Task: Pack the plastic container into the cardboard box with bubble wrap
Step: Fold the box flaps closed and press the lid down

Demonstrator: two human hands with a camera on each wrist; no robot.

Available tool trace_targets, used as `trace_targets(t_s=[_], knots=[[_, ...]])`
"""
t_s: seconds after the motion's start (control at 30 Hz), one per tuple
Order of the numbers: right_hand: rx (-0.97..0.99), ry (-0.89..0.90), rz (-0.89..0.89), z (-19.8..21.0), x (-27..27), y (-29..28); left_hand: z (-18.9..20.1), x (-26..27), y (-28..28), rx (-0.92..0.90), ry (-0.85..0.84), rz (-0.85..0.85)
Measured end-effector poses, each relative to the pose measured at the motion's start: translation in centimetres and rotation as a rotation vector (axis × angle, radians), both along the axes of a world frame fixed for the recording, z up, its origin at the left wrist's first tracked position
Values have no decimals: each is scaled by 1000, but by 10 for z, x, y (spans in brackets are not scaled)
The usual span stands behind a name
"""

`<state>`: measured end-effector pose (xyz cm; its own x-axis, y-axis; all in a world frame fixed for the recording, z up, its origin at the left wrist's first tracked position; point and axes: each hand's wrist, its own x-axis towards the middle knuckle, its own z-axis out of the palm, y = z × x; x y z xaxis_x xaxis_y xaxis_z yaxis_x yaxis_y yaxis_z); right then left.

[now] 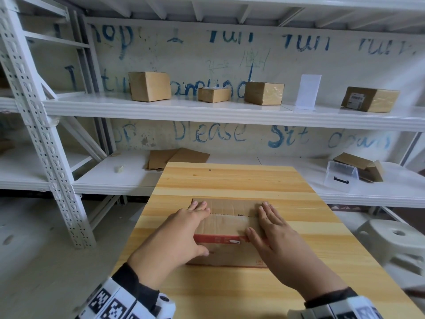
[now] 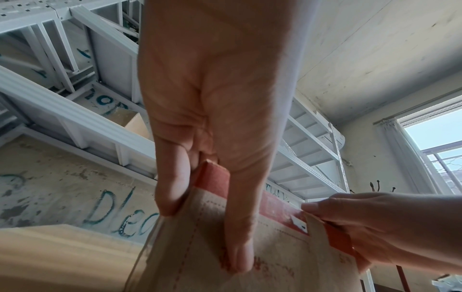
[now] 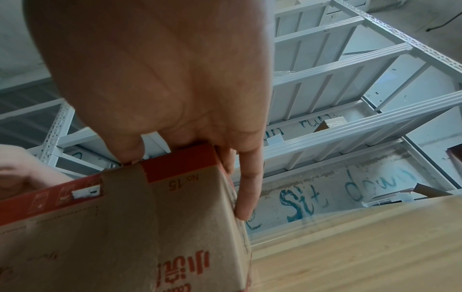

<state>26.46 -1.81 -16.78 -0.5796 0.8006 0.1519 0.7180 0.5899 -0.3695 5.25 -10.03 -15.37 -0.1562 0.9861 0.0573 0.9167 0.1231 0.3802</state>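
The cardboard box point(image 1: 226, 231) sits at the lower centre of the head view on the wooden surface point(image 1: 230, 180), its top flaps folded down, and both hands hold it from either side, likely to steady it while the flaps settle flat. The left hand point(image 1: 184, 231) lies over the box's left edge with its fingers point(image 1: 199, 207) stretched forward across the top, while the thumb hooks down the near face below the red band point(image 1: 218, 238); the left wrist view shows that corner caught between thumb and fingers. The right hand point(image 1: 273, 236) mirrors it on the right edge, fingers nearly straight along the top and down the side (the right wrist view shows one finger point(image 3: 246, 189) lying along the box's corner), thumb resting near the red band. Both forearms reach in from the bottom of the frame, wrists slightly raised. A clear plastic container point(image 1: 340, 177) stands on the lower shelf point(image 1: 115, 180) at the right of the frame, well apart from the box; whether another one is already inside cannot be told. No bubble wrap is visible.
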Motion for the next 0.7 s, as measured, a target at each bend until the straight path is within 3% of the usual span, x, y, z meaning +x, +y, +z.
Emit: trace_targets(t_s=[0.7], knots=[[19,17,9,-3,-1,-1,-7,-3,-1,31,-50,-19]])
